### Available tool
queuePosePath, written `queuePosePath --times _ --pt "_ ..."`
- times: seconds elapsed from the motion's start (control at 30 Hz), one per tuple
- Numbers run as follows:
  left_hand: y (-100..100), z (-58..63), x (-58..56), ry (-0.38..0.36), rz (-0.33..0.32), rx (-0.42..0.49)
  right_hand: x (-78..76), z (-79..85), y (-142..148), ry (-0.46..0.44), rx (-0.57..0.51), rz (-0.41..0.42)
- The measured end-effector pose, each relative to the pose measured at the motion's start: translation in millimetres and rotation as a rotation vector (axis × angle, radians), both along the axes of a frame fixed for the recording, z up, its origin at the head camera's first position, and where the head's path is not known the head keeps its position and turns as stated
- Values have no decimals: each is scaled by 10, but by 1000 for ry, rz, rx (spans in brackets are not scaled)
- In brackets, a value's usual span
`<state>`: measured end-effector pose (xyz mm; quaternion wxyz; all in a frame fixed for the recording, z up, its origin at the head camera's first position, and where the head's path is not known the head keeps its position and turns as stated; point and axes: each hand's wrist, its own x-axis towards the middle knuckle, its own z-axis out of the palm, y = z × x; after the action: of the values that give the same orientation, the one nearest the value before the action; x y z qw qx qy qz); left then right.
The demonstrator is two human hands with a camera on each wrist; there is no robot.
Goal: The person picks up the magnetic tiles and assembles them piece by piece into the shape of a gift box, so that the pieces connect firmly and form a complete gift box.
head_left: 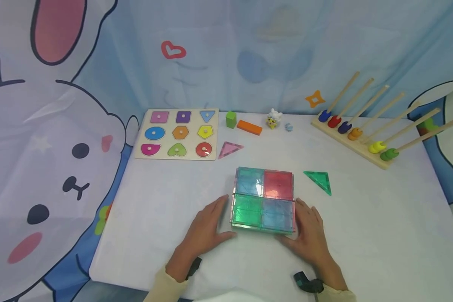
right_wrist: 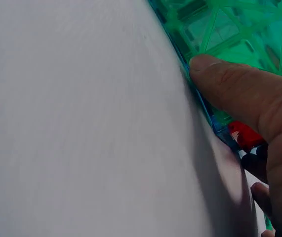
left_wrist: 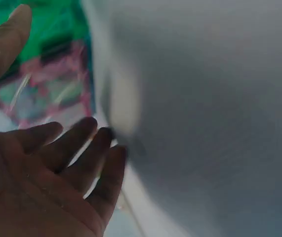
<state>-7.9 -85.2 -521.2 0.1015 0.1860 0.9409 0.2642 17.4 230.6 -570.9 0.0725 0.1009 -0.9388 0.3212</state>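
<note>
A low box of translucent magnetic tiles [head_left: 263, 200] sits on the table in front of the person. Its top shows two blue squares, a red one and a green one. At the box's near right corner, the right hand [head_left: 308, 233] holds it, thumb [right_wrist: 224, 81] against the green near side and fingers along the red right side. The left hand [head_left: 205, 230] is left of the box, fingers spread and relaxed, palm facing it. In the left wrist view this hand [left_wrist: 57, 173] has nothing in its grasp, and the tiles [left_wrist: 47, 74] behind are blurred.
A wooden shape puzzle board [head_left: 175, 134] lies back left. Beyond the box are a green block [head_left: 231, 119], an orange block [head_left: 249, 127], a pink triangle tile [head_left: 230, 149] and a small figurine [head_left: 273, 118]. A green triangle tile [head_left: 320, 181] and a peg stacker [head_left: 352, 142] are right.
</note>
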Motion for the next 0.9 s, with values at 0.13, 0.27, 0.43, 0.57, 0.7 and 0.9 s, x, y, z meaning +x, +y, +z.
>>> queuePosePath --times 0.13,0.27,0.43,0.57,0.7,0.9 --pt "-28 -87 58 20 40 20 -74 118 -27 -68 -41 132" --pt "-8 -124 53 70 58 0 -250 325 238 -120 -209 131" --pt "15 -145 40 79 51 -49 -652 382 622 -32 -136 -385" --pt "18 -176 50 71 53 -52 -915 245 827 -165 63 -547" --pt "17 -190 48 77 44 -45 -1034 170 902 -188 82 -527" --pt "-4 -181 23 97 47 -47 -998 155 895 -165 11 -507"
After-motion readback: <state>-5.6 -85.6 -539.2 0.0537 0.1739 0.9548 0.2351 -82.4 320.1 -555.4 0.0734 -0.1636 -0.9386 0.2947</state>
